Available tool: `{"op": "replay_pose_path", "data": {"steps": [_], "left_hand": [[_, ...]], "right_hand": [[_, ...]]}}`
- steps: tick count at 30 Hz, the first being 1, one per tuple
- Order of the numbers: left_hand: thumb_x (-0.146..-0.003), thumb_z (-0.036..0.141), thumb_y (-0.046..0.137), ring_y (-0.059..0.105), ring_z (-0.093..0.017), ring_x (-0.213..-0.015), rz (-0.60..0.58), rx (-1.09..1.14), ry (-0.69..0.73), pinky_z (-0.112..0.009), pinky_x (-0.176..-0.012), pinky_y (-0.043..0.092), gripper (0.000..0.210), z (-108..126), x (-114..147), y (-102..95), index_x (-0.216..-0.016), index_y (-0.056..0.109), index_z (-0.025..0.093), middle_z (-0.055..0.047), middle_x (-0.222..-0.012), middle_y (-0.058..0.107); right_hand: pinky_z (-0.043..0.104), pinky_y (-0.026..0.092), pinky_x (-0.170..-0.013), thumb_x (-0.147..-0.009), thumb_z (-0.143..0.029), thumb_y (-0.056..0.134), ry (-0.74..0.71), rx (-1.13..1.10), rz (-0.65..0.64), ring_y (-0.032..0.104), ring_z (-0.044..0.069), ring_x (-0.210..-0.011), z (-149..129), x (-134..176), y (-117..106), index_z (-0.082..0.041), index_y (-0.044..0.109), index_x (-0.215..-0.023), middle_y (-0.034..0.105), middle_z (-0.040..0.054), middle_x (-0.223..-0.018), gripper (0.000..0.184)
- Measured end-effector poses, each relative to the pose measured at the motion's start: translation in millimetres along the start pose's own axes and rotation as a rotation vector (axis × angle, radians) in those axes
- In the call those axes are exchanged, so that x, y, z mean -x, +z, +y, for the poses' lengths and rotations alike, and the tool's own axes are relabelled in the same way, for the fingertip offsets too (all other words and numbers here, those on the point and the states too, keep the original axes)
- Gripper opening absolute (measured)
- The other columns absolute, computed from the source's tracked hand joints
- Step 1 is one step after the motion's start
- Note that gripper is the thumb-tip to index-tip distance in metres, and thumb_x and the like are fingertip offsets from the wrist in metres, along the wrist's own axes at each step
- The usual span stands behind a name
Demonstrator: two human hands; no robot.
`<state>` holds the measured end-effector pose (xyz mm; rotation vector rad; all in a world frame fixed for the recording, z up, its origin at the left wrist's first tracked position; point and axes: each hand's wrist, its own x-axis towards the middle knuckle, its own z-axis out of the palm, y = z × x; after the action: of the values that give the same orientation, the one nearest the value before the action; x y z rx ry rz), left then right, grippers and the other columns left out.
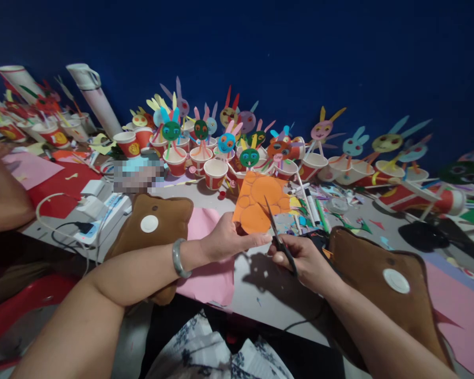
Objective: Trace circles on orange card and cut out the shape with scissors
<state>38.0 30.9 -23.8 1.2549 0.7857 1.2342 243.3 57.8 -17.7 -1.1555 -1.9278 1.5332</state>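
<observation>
In the head view my left hand [231, 239] grips the lower edge of an orange paper sheet [266, 189] marked with drawn circles. The fingers go behind the paper and are partly hidden. My right hand [300, 258] has its fingers in the handles of black-handled scissors [274, 223]. The blades point up and away from me, parted a little, over the sheet's right part. Both hands hover above the table, close to each other. A grey bangle [180, 258] circles my left wrist.
Brown cushion-like pads [158, 210] lie left and right, with pink paper [209, 284] by the left one. Paper cups [215, 173] with paper rabbit faces line the back. Markers [312, 208] and scraps lie right. A power strip [106, 216] and another person's arm [3, 195] are left.
</observation>
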Motion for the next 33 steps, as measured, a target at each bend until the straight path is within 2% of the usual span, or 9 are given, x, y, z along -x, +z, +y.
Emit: {"op": "replay_pose_path", "data": {"steps": [6,13,20,33], "left_hand": [[-0.081,0.047,0.074,0.049,-0.011,-0.069,0.026,-0.068,-0.023,-0.025,-0.066,0.044,0.035,-5.4,1.1,0.6,-0.077,0.058,0.016,-0.001,-0.074,0.056],[-0.084,0.049,0.067,0.045,-0.009,-0.057,0.069,-0.069,-0.114,-0.024,-0.056,0.040,0.038,-2.0,1.5,2.8,-0.071,0.053,0.017,0.003,-0.062,0.050],[-0.083,0.050,0.068,0.044,-0.007,-0.049,0.100,-0.031,-0.129,-0.022,-0.049,0.035,0.039,-5.0,1.0,3.4,-0.070,0.052,0.017,0.005,-0.057,0.049],[-0.084,0.052,0.066,0.045,-0.007,-0.049,0.094,-0.014,-0.134,-0.021,-0.048,0.037,0.040,-3.3,0.0,3.5,-0.068,0.056,0.017,0.004,-0.055,0.051]], "right_hand": [[0.025,0.031,-0.049,-0.065,-0.074,0.077,0.013,0.011,-0.003,0.042,0.010,-0.051,-0.4,0.2,0.3,-0.018,0.059,-0.064,0.054,-0.0022,-0.053,0.058],[0.025,0.032,-0.050,-0.066,-0.066,0.080,0.038,0.024,-0.008,0.041,0.010,-0.050,-1.8,-0.5,0.8,-0.018,0.058,-0.062,0.052,-0.0033,-0.051,0.053],[0.024,0.031,-0.050,-0.066,-0.065,0.080,0.039,0.031,-0.011,0.041,0.010,-0.051,0.3,-0.5,0.2,-0.019,0.053,-0.060,0.051,-0.0036,-0.052,0.054],[0.025,0.031,-0.049,-0.067,-0.065,0.079,0.046,0.029,-0.026,0.041,0.010,-0.050,-0.9,-0.6,1.1,-0.020,0.052,-0.060,0.051,-0.0041,-0.051,0.053]]}}
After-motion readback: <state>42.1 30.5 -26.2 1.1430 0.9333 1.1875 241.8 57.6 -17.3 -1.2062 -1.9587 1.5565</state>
